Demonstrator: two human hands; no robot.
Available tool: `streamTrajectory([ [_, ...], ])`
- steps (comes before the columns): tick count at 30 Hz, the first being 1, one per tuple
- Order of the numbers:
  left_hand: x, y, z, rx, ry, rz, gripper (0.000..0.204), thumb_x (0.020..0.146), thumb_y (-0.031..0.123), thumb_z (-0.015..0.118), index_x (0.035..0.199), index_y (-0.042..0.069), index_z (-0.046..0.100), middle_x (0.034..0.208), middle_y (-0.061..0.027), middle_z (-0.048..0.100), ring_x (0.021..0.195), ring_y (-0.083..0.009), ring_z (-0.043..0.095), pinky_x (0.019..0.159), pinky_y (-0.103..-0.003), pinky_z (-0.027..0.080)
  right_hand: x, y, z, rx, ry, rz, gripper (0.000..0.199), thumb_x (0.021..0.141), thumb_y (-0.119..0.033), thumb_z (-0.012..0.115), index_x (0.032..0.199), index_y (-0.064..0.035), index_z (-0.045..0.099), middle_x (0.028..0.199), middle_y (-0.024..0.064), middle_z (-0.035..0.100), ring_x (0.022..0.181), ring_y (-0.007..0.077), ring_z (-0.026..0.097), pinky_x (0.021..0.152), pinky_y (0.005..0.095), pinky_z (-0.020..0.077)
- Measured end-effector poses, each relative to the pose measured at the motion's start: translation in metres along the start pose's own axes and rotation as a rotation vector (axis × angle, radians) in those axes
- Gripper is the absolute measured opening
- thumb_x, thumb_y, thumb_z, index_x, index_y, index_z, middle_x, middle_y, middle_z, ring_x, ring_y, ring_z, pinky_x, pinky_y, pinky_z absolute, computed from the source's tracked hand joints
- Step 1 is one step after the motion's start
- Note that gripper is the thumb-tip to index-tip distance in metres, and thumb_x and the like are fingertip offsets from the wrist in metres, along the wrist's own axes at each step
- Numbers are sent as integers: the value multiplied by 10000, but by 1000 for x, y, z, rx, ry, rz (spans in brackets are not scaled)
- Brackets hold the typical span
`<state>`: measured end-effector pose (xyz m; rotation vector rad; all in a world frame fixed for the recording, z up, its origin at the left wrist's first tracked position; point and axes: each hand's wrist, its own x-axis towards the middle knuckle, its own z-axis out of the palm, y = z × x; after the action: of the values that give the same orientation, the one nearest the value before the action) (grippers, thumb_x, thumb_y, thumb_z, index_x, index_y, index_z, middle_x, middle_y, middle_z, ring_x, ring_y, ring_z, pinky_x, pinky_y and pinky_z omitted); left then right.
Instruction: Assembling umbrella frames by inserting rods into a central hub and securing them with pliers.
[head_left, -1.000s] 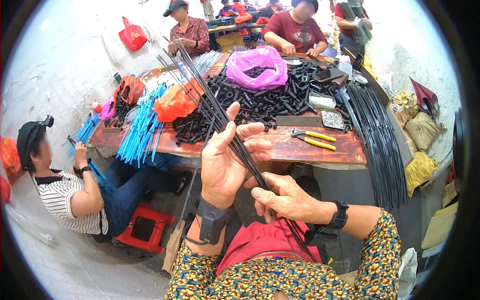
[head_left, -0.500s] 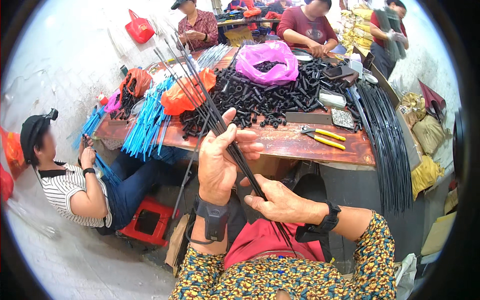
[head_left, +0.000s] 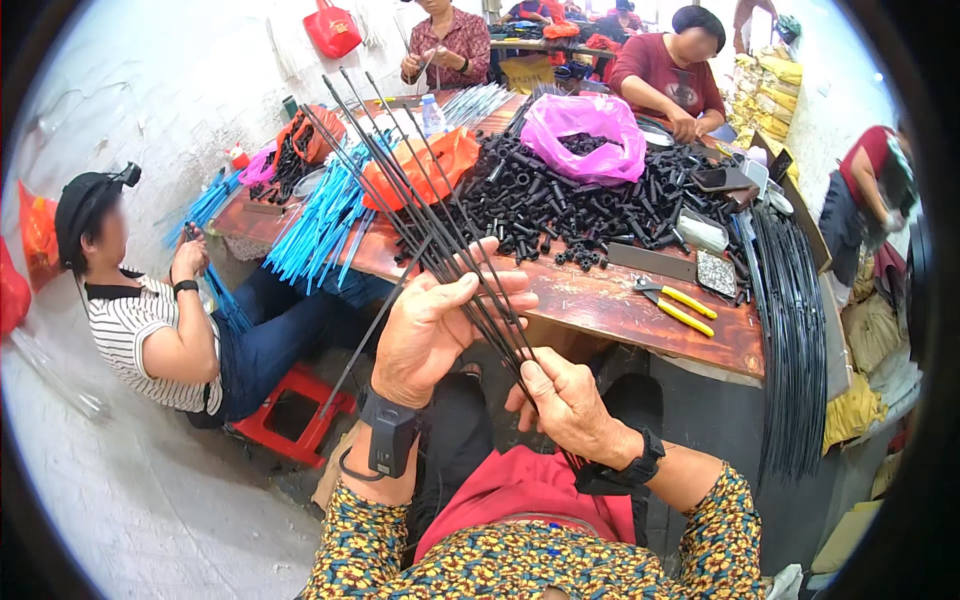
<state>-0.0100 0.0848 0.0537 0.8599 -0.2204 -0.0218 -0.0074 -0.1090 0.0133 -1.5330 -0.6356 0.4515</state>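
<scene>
My left hand [head_left: 432, 328] and my right hand [head_left: 567, 402] together hold a bundle of thin black rods [head_left: 420, 205]. The rods fan out up and to the left over the wooden table [head_left: 610, 305]. My left hand's fingers are curled around the bundle partway up. My right hand pinches it lower down, near my lap. Both wrists wear black bands. A heap of short black plastic tubes [head_left: 580, 200] lies on the table beyond the rods.
Yellow-handled pliers [head_left: 678, 303], a pink bag [head_left: 585, 135], an orange bag [head_left: 432, 160] and blue rods [head_left: 318, 222] lie on the table. Long black rods [head_left: 795, 340] hang over its right side. A person in a striped shirt [head_left: 140, 330] sits at left by a red stool [head_left: 295, 415]. Others work at the back.
The rod bundle has spread into a wider fan and my left hand's fingers have closed further over it. The camera view has tilted down toward the table.
</scene>
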Motion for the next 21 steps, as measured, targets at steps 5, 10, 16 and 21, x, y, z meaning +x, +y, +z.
streamTrajectory([
  [5,-3,-4,-1,32,59,-9,493,963,177,543,1387,-5,367,1193,-251,602,1109,-394,606,927,-520,512,17,16,-5,-563,173,-545,205,951,-124,529,1083,24,581,789,164,607,676,303,633,599,376,498],
  [10,-4,-9,-13,-18,100,-19,484,957,166,558,1366,-21,380,1103,-218,639,1020,-357,650,887,-493,541,16,-15,-23,-396,220,-376,162,965,-120,546,928,10,635,637,68,537,556,147,535,531,295,430],
  [16,-12,-8,-19,-8,109,-42,490,954,160,562,1368,-27,379,1001,-190,670,908,-337,685,817,-473,569,2,-82,-55,183,456,-421,307,1025,-274,458,920,-25,603,519,-32,448,407,24,326,385,199,232],
  [21,-15,-7,-8,26,76,-42,492,961,157,543,1384,-27,370,1065,-213,653,936,-337,679,815,-469,570,0,-81,-40,148,302,-308,196,981,-196,564,944,-10,610,602,-36,489,487,24,428,436,189,278],
])
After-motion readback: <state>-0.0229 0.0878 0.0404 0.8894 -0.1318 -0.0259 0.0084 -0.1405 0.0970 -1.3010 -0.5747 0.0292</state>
